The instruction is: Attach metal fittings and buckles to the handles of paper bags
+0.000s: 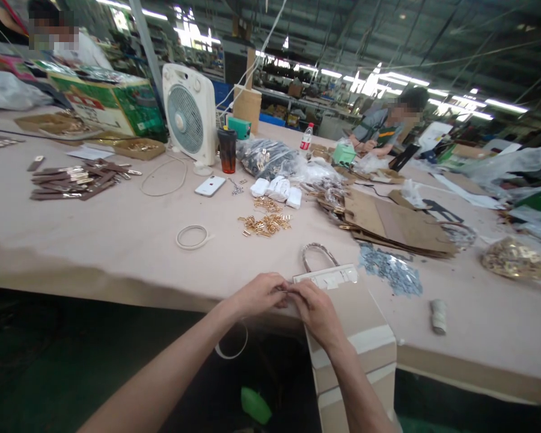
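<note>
Surface (117,240): long work surface with a pale cover, crowded with parts.
Co-worker (383,123): one person across the surface, both hands low near a small green box (344,154).
Fan (189,114): white box fan, upright, far side.
Flat bags (397,224): brown paper stack, right of centre, lying loose.
Paper bag (354,322): brown with white bands, at the near edge, most of it jutting past the edge. Risk: without support, its overhanging weight could tip it to the floor.
Chain handle (318,252): metal loop rising from the bag's top, beyond the hands. Risk: its weight adds to the tipping.
Left hand (256,294): at the bag's top corner, beside the right hand.
Right hand (318,313): over the bag's top edge.
Fingers (293,288): narrow, curled inward, tips meeting; anything held is hidden. Risk: a slip could drop a small piece past the edge.
Grey pieces (390,270): scattered just beside the bag. Risk: a bumped bag could spread them.
Gold fittings (265,224): loose heap, mid-surface, well beyond the hands.
</note>
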Demonstrator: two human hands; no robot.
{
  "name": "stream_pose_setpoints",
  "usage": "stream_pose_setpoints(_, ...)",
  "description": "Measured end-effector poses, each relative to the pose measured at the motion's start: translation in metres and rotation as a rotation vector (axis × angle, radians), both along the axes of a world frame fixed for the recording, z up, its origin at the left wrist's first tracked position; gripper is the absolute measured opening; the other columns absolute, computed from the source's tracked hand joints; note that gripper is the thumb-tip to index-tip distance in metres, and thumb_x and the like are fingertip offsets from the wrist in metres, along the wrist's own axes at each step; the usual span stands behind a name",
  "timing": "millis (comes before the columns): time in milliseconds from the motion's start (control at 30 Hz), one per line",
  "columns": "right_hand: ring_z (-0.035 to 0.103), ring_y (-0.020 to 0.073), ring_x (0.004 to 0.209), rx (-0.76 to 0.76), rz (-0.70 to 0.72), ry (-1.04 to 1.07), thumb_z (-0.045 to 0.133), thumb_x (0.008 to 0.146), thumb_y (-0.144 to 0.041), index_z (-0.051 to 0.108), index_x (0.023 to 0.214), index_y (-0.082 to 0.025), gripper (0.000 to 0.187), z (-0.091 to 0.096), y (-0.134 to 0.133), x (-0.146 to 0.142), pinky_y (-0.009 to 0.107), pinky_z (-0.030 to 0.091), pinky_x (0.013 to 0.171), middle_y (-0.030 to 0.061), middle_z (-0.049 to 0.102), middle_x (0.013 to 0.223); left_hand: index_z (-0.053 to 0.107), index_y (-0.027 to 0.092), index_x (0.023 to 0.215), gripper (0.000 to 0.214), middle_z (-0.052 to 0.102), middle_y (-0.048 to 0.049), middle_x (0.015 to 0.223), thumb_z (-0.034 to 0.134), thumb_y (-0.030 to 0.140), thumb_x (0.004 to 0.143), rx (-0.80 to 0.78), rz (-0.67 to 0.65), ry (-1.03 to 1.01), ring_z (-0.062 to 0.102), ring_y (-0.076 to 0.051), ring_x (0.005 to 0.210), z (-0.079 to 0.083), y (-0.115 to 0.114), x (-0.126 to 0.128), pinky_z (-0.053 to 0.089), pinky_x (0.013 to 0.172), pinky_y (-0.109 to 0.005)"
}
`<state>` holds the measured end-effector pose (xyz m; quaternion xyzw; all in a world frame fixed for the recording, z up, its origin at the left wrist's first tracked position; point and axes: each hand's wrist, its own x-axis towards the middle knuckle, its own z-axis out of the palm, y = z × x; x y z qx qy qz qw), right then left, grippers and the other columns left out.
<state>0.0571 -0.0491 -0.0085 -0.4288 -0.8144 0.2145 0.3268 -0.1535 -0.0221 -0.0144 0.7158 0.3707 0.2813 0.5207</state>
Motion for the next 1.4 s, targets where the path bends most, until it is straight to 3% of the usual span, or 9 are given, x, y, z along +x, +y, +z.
stream_pose_setpoints(100,0.067,0.0223,0.100,0.007,-0.016,0.023,0.057,0.102,-0.020,0.067,0.117,-0.026,0.019,0.001,0.000,0.001,0.036,0.055,0.089,0.0063,0.070,0.105,0.070,0.016,0.092,0.014,0.072,-0.0039,0.087,0.060,0.025,0.091,0.009,-0.002,0.003,0.073,-0.016,0.078,0.000,-0.001,0.000,0.055,0.073,-0.023)
stream_pose_setpoints(300,0.065,0.0213,0.094,0.021,-0.010,0.004,0.058,0.100,-0.019,0.069,0.100,-0.025,0.013,0.004,0.000,0.003,0.033,0.054,0.084,0.0054,0.065,0.097,0.070,0.016,0.095,0.017,0.073,-0.0037,0.087,0.059,0.028,0.094,-0.023,-0.040,-0.039,0.074,-0.016,0.079,0.003,-0.002,-0.001,0.056,0.075,-0.023)
stream_pose_setpoints(467,0.064,0.0211,0.094,-0.021,-0.005,-0.019,0.055,0.101,-0.016,0.065,0.100,-0.025,0.013,0.003,-0.001,0.002,0.033,0.051,0.086,0.0040,0.065,0.097,0.068,0.016,0.094,0.020,0.071,-0.0028,0.081,0.056,0.031,0.098,0.000,-0.039,-0.054,0.071,-0.015,0.076,0.002,-0.002,0.001,0.054,0.074,-0.023)
stream_pose_setpoints(700,0.062,0.0213,0.094,-0.002,-0.019,-0.008,0.055,0.102,-0.017,0.063,0.098,-0.024,0.011,-0.002,0.000,0.002,0.034,0.049,0.086,0.0044,0.066,0.097,0.070,0.014,0.098,0.023,0.072,-0.0035,0.080,0.056,0.032,0.098,-0.113,-0.056,-0.083,0.072,-0.016,0.076,-0.003,0.002,0.001,0.056,0.077,-0.025)
stream_pose_setpoints(1000,0.062,0.0206,0.091,-0.008,0.014,0.013,0.056,0.102,-0.018,0.064,0.097,-0.023,0.011,-0.002,0.005,0.006,0.034,0.049,0.084,0.0042,0.066,0.094,0.072,0.014,0.089,0.026,0.072,-0.0026,0.074,0.060,0.036,0.095,-0.150,-0.034,-0.088,0.070,-0.016,0.073,0.008,0.002,0.002,0.053,0.073,-0.023)
stream_pose_setpoints(1267,0.063,0.0233,0.094,0.325,-0.093,-0.060,0.052,0.103,-0.017,0.066,0.108,-0.024,0.016,-0.026,-0.008,0.004,0.038,0.052,0.083,0.0082,0.070,0.098,0.075,0.013,0.089,0.030,0.070,-0.0010,0.066,0.067,0.042,0.090,-0.188,0.008,-0.101,0.067,-0.015,0.064,0.006,0.003,0.004,0.050,0.067,-0.023)
stream_pose_setpoints(1400,0.065,0.0232,0.093,0.324,-0.091,-0.055,0.052,0.103,-0.016,0.066,0.108,-0.025,0.018,-0.029,-0.012,0.005,0.037,0.053,0.083,0.0077,0.070,0.098,0.074,0.014,0.086,0.027,0.069,-0.0004,0.066,0.064,0.039,0.091,-0.153,0.012,-0.068,0.066,-0.014,0.062,0.001,0.003,0.006,0.048,0.065,-0.022)
